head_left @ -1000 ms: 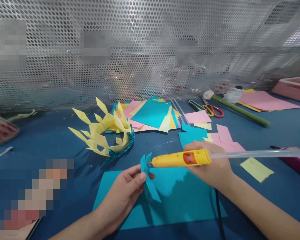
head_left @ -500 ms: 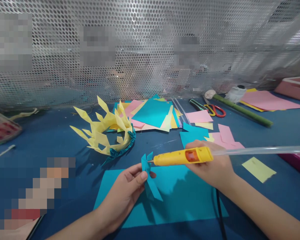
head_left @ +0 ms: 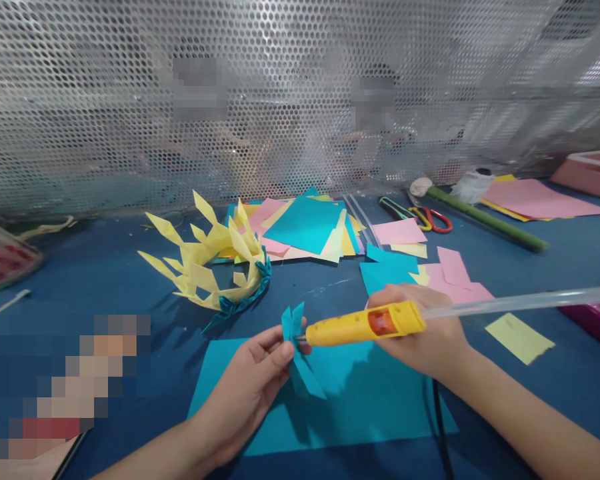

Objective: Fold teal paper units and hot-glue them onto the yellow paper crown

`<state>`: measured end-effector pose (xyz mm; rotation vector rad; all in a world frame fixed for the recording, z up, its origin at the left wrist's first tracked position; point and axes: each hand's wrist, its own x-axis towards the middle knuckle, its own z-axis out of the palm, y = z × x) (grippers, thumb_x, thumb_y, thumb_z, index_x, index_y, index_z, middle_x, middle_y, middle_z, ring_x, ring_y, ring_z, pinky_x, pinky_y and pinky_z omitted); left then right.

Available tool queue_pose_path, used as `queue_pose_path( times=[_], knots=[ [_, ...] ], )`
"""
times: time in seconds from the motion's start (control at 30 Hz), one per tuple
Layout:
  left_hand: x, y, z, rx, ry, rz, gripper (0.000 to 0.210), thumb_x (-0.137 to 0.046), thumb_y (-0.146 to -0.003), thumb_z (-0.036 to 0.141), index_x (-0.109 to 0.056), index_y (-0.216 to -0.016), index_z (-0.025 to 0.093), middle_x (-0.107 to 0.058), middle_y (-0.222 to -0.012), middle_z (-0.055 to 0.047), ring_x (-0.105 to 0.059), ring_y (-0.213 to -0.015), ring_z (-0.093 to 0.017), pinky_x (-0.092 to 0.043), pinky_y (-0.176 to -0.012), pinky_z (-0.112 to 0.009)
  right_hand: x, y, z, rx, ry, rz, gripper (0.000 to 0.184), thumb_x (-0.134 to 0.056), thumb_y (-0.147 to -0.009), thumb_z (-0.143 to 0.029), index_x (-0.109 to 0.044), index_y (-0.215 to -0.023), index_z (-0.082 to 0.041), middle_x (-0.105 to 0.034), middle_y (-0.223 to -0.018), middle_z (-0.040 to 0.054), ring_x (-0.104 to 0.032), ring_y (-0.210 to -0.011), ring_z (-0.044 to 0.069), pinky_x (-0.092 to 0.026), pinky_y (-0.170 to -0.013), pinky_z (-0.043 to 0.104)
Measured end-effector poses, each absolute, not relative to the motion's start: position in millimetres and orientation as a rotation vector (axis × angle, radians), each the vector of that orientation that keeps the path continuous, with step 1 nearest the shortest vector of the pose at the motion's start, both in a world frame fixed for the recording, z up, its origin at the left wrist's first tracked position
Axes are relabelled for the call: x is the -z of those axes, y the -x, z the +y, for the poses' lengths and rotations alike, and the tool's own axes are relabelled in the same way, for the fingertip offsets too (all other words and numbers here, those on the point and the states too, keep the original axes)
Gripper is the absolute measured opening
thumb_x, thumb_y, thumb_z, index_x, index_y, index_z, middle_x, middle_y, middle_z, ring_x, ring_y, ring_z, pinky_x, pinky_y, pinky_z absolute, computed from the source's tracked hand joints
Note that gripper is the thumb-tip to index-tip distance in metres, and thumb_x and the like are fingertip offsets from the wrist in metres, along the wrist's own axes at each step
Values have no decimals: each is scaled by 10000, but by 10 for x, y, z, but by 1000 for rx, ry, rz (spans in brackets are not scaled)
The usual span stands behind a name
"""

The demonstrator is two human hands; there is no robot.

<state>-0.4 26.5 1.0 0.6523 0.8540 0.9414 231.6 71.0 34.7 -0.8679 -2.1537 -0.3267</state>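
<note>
Between thumb and fingers my left hand pinches a folded blue paper piece, its two pointed tips standing up above the thumb. My right hand is wrapped round a yellow hot glue gun with a clear glue stick sticking out of its back. The gun's metal nozzle meets the folded piece just beside my left thumb; whether glue is coming out is too small to tell. Under both hands lies a blue paper sheet. Beyond my left hand stands a yellow paper crown with blue folded pieces along its lower edge.
A pile of coloured papers lies at the back, with scissors and a green stem to its right. Pink paper pieces and a yellow-green scrap are near my right hand. A perforated metal panel rises behind.
The glue gun's nozzle has moved slightly down along the folded blue paper, toward my left thumb, and the gun's tilt has shifted a little. My left hand keeps its pinch.
</note>
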Motion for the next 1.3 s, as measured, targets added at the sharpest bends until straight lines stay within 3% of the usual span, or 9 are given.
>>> queue_pose_path(
  times=[0.3, 0.63, 1.1, 1.3],
  knots=[
    [-26, -2, 254, -924, -673, 821, 327, -722, -794, 343, -698, -1104, 240, -718, -985, -54, -635, -906, -172, -461, -806, -243, -371, -2309, 705, 334, 841, -2165, 80, -484, -820, -175, -492, -754, -219, -611, -528, -31, -569, -429, 125, -409, -455, 235],
    [-53, -13, 263, -915, -663, 797, 325, -722, -796, 328, -694, -1111, 251, -741, -923, -52, -673, -869, -177, -496, -719, -232, -364, -2309, 696, 323, 823, -2181, 75, -468, -805, -179, -493, -747, -219, -616, -540, -24, -571, -439, 130, -380, -454, 249],
    [-7, 8, 271, -913, -625, 828, 365, -774, -738, 360, -707, -1074, 234, -727, -883, -44, -647, -847, -166, -462, -809, -261, -367, -2334, 698, 248, 788, -2209, 38, -476, -793, -183, -476, -795, -220, -628, -590, -19, -596, -465, 140, -425, -470, 254],
    [-35, 8, 269, -941, -588, 836, 323, -785, -732, 332, -717, -1026, 216, -686, -795, -5, -613, -739, -110, -460, -711, -210, -371, -2337, 695, 209, 768, -2240, 53, -474, -778, -182, -463, -788, -233, -654, -605, -17, -614, -469, 152, -418, -468, 261]
  ],
)
